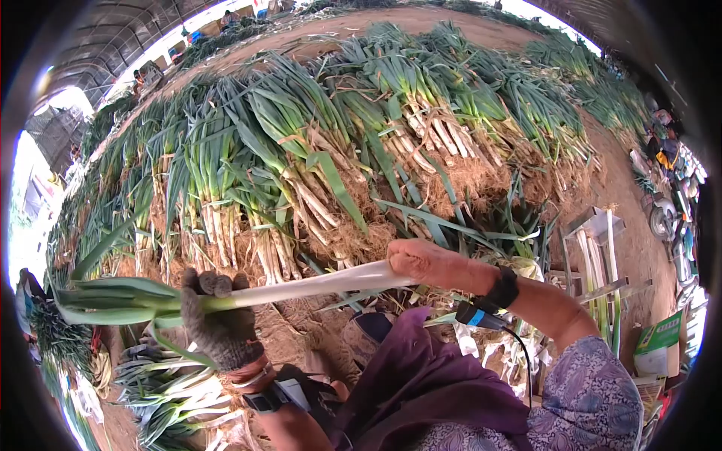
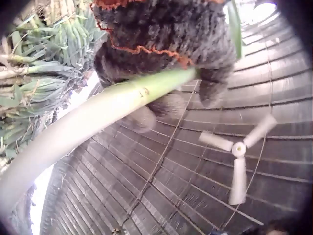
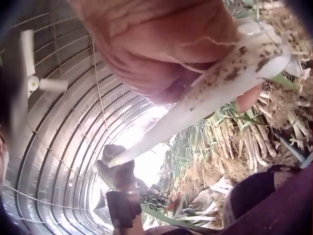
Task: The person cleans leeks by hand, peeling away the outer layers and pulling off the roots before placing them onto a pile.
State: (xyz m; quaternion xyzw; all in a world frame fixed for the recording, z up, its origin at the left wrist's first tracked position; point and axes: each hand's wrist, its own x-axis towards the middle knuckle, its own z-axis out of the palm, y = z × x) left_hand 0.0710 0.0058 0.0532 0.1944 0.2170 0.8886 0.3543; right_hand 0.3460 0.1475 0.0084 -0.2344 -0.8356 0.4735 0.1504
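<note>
One long leek [image 1: 323,283] lies sideways before the person, green leaves at the left, white end at the right. The gloved left hand [image 1: 218,319] grips it where the green meets the white; in the left wrist view the dark glove [image 2: 164,44] curls round the stalk [image 2: 112,103]. The bare right hand [image 1: 436,267] holds the white end, its fingers bent around it. From the right wrist view, brown specks of soil mark the white end [image 3: 234,73], which passes under the right hand [image 3: 166,49].
Rows of leek bundles [image 1: 308,188] with rooty ends cover the ground ahead. Trimmed leeks [image 1: 169,391] lie at the lower left. On the right stand a metal rack [image 1: 602,289] holding some stalks and a green and white box [image 1: 658,342].
</note>
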